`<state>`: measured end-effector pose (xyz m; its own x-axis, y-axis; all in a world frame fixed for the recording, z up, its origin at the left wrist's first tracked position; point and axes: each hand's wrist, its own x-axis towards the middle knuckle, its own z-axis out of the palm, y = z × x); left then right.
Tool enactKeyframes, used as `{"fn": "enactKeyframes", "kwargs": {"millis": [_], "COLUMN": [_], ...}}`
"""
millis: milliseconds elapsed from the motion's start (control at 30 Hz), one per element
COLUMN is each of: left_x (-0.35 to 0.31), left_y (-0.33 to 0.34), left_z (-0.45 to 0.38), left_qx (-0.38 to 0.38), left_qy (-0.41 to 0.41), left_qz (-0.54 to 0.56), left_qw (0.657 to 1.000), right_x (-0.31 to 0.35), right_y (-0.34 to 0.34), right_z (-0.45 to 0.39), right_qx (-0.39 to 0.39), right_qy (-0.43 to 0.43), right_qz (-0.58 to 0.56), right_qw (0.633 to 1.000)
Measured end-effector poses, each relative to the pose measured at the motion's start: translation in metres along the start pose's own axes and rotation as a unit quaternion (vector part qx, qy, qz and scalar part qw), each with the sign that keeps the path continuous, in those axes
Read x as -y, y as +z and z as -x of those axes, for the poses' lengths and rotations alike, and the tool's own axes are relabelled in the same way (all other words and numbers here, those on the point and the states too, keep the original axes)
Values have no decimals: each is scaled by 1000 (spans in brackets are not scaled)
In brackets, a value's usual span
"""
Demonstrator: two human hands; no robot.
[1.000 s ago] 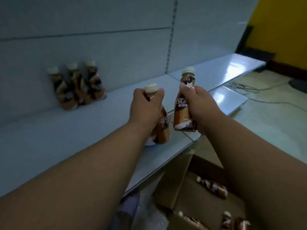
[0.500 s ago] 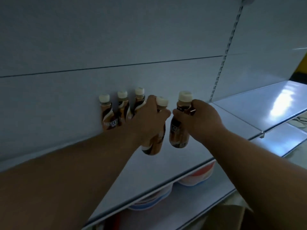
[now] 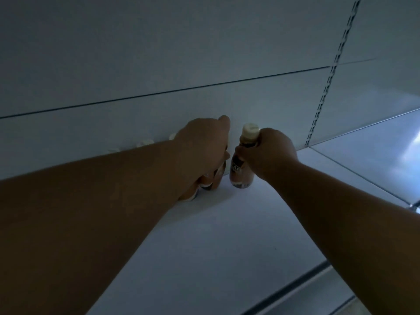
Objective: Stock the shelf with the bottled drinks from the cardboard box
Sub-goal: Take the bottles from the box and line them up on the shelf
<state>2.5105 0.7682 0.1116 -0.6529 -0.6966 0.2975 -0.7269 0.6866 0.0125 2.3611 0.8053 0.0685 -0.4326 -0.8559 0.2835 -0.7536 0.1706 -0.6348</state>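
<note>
Here, we log: right hand [image 3: 270, 153] fingers wrapped round upright coffee bottle [image 3: 243, 165] on white shelf [image 3: 227, 235] | left hand [image 3: 202, 153] clasps second bottle [image 3: 214, 181], hiding it | slotted upright [image 3: 327, 87] rightward.

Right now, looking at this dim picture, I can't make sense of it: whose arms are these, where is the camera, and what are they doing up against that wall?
No machine here: these are a person's two bare arms, filmed by a camera worn on their head, looking forward and down. The pale surface is a shop shelf, with its back panel behind. The right hand grips a brown bottled drink near its pale cap, standing upright at the back of the shelf. The left hand wraps around a second bottle, mostly hidden. Pale caps of more bottles peek over the left forearm.
</note>
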Motion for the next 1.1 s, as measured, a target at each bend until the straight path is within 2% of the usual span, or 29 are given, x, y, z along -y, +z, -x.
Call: {"fn": "enactKeyframes", "kwargs": {"millis": [100,433,500,600,767,900,1100], "left_x": [6,7,5,3,-38,-109,-212], "left_y": [7,7,6,-6,-31,-22,-21], "left_z": [-3,-4,5,24,87,134,185], "left_qx": [18,-4,-25,-98,-128,-53,-23], "left_qy": [-15,-45,-34,-8,16,-25,72], "left_qz": [-27,-147,-147,-166,-70,121,245], "left_qw": [999,988,988,981,989,991,967], "right_x": [2,12,15,23,54,61,43], "right_y": [15,32,24,-6,-91,-157,-230], "right_z": [-9,-21,-9,15,80,152,257], "right_qx": [19,44,42,21,-12,-41,-85], "right_qy": [-1,-6,-12,-56,-99,-89,-41], "right_qz": [0,-10,-13,18,127,210,312], "right_qw": [1000,999,999,998,987,973,945]}}
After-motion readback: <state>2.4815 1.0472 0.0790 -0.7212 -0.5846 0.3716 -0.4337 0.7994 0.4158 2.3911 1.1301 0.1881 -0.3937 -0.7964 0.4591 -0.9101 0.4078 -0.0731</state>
